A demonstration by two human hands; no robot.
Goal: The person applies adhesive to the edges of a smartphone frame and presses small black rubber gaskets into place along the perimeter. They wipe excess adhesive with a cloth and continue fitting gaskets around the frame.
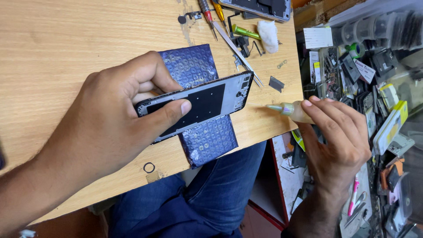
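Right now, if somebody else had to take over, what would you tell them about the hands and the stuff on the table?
Left hand: grips the phone frame, tilted on edge over the blue bubble-wrap pouch.
Right hand: holds a small glue bottle, nozzle aimed at the frame's right end, not touching.
Nearby: tweezers, screwdrivers, cotton wad on the wooden table.
Done: frame is bare.
Left: no glue shows yet.

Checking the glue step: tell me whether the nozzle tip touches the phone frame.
No: the tapered nozzle tip of the right hand's glue tube sits apart from the black phone frame.
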